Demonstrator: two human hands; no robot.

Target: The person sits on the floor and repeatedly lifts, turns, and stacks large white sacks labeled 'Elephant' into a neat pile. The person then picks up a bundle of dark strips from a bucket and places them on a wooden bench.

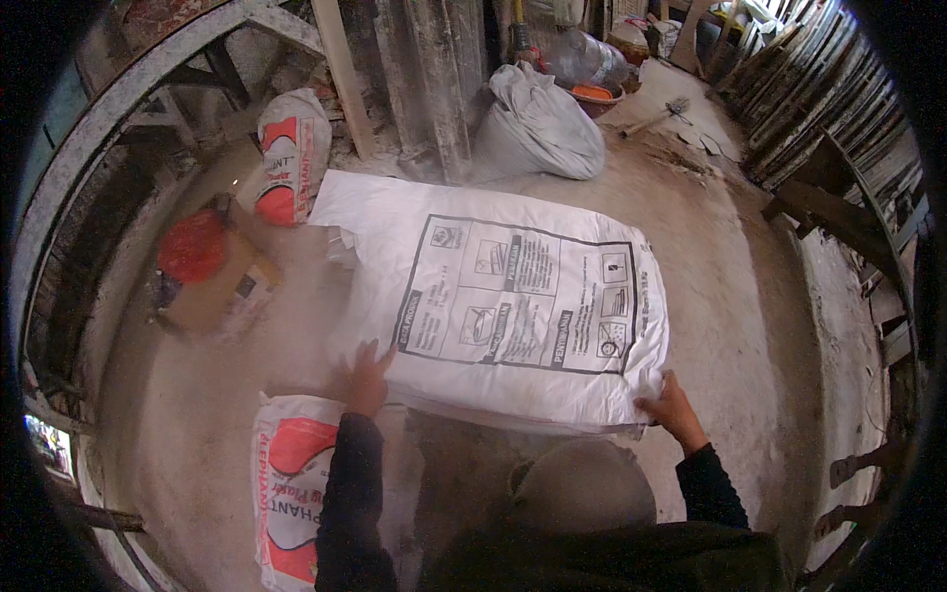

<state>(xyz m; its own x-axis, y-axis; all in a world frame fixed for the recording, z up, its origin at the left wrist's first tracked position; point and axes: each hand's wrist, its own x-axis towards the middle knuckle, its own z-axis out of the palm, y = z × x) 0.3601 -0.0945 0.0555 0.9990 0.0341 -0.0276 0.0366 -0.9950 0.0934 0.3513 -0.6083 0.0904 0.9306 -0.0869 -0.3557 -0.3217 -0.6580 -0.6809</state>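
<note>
A large white sack (523,385) lies flat before me, its upper face printed with black-framed panels and small pictures. At its near right corner my right hand (676,409) is closed, gripping the sack's edge. My left hand (366,383) is by the near left edge, its fingers apart and touching the sack's side. Pale dust hazes the air beside the sack's left end. Below my left forearm, a red and white sack (286,449) lies on the floor, partly covered by my sleeve.
A second red and white bag (296,158) leans at the back left, near a cardboard box (232,291) with a red round thing (194,247) on it. Behind the white sack stands a grey-white bulging bag (538,128). Wooden slats (838,84) line the right side.
</note>
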